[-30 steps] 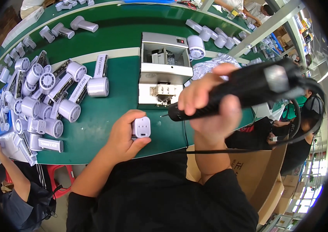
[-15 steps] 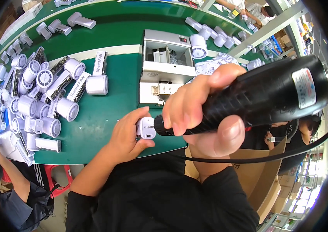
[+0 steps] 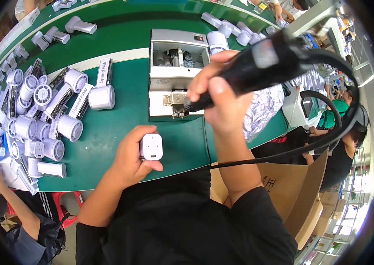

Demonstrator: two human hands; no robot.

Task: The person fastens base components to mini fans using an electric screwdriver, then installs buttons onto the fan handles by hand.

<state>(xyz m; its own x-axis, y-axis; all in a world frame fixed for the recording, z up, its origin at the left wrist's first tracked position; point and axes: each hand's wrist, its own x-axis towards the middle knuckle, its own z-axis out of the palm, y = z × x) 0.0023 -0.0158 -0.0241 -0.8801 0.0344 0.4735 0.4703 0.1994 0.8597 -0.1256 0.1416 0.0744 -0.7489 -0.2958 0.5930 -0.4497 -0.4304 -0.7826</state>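
My left hand point(image 3: 130, 155) is closed around a white handheld fan point(image 3: 152, 147), its flat end with small holes and a port facing up. The rest of the fan is hidden under the hand. My right hand point(image 3: 222, 97) grips a black electric screwdriver point(image 3: 252, 62), somewhat blurred, with a cable running from its rear. The tool's tip is at the metal pick-up front of a grey screw feeder point(image 3: 178, 73); whether a screw sits on the tip I cannot tell.
Several white fans point(image 3: 42, 95) lie heaped on the green table point(image 3: 101, 152) at left. Right of the feeder is a pile of small white parts point(image 3: 264, 108). A cardboard box point(image 3: 284, 185) stands by my right side. A co-worker's arms point(image 3: 17, 201) reach in at lower left.
The screwdriver has left the fan's end and moved up and away to the feeder's front. My left hand stays around the fan, shifted slightly left in view.
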